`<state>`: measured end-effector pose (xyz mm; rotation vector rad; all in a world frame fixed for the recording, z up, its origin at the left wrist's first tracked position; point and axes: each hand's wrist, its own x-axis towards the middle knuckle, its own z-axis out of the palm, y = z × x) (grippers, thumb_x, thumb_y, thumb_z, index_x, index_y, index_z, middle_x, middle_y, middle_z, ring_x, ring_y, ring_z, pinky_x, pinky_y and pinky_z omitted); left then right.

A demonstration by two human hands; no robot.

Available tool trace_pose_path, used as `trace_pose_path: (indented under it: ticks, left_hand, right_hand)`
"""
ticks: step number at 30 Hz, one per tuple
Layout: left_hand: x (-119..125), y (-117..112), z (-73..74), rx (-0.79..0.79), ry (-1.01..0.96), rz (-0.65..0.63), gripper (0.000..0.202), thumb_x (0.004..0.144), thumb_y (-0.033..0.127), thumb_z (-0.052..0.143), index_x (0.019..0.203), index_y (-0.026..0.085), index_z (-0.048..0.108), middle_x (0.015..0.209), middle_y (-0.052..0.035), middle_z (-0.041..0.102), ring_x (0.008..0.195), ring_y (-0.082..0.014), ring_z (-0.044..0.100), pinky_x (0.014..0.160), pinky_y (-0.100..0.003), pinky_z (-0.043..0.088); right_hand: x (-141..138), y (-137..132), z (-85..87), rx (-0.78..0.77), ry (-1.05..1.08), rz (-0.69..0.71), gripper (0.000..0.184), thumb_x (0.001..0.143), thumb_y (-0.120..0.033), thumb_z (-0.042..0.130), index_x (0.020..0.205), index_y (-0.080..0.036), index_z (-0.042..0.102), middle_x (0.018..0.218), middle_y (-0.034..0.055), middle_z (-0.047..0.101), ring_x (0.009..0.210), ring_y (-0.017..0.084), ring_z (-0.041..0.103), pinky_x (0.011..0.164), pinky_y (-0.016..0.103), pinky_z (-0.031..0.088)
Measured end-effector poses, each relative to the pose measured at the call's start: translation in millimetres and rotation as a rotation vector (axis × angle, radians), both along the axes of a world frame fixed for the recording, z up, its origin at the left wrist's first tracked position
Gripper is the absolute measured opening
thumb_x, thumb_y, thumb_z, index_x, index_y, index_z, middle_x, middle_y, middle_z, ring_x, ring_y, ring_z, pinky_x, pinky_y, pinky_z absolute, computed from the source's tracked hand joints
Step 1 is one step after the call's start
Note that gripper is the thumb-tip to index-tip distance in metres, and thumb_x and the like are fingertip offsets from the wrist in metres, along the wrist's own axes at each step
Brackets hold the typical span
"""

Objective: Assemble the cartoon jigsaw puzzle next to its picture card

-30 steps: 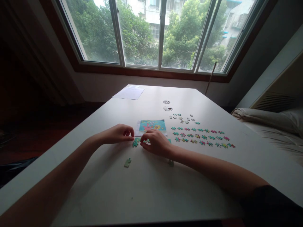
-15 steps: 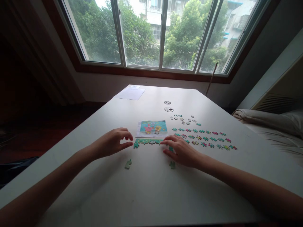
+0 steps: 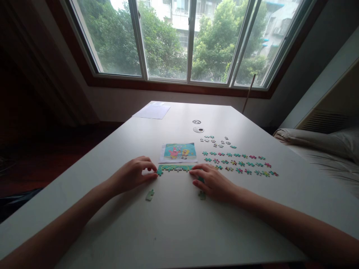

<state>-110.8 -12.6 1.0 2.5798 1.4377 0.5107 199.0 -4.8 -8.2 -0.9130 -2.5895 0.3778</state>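
Note:
A strip of joined jigsaw puzzle pieces [image 3: 176, 168] lies on the white table, with a piece reaching down at its left end. My left hand [image 3: 137, 172] is at that end, thumb and index finger pinched close together on the edge of the end puzzle piece [image 3: 159, 171]. At the strip's right end rests my right hand [image 3: 214, 181], its fingers spread and fingertips touching the strip. Green pieces beneath the right hand are partly covered. Nearer me lie a loose green puzzle piece [image 3: 150, 195] on the left and another green piece [image 3: 201, 195] below my right thumb.
Just beyond the strip is a cartoon reference picture [image 3: 181, 151]. Rows of loose puzzle pieces [image 3: 237, 163] spread to the right, with paler pieces [image 3: 213, 141] behind them. Farther off are two round discs [image 3: 198, 129] and a white paper [image 3: 151, 111]. A window stands past the table.
My left hand has moved slightly right to the strip's left end, its thumb and index finger closing together. My right hand stays at the right end. The view has shifted a little.

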Motion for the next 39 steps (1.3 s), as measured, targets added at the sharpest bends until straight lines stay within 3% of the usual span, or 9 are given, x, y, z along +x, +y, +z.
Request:
trace_pose_path:
  ticks: [8, 19, 39]
  left_hand:
    - [1, -2, -0.1, 0.037, 0.0, -0.014, 0.018, 0.084, 0.033, 0.056, 0.092, 0.021, 0.067, 0.082, -0.0033, 0.06, 0.072, -0.0162, 0.056, 0.063, -0.025, 0.043]
    - [0, 1, -2.0, 0.017, -0.023, -0.105, 0.018, 0.088, 0.028, 0.053, 0.089, 0.024, 0.071, 0.082, -0.0039, 0.061, 0.072, -0.0143, 0.057, 0.063, -0.022, 0.043]
    - [-9, 3, 1.1, 0.054, 0.008, -0.082, 0.02, 0.087, 0.026, 0.049, 0.089, 0.02, 0.069, 0.08, -0.0045, 0.062, 0.072, -0.0156, 0.057, 0.063, -0.024, 0.045]
  right_hand:
    - [1, 0, 1.7, -0.008, -0.012, -0.007, 0.032, 0.091, -0.031, 0.047, 0.117, -0.016, 0.059, 0.121, 0.0115, 0.057, 0.111, 0.024, 0.051, 0.096, 0.042, 0.042]
    - [6, 3, -2.1, 0.005, -0.008, 0.004, 0.033, 0.092, -0.033, 0.047, 0.118, -0.018, 0.058, 0.122, 0.0105, 0.056, 0.112, 0.023, 0.05, 0.097, 0.042, 0.04]
    - [6, 2, -3.4, -0.02, -0.012, -0.006, 0.034, 0.091, -0.033, 0.047, 0.119, -0.017, 0.057, 0.123, 0.0108, 0.055, 0.113, 0.024, 0.049, 0.098, 0.042, 0.04]
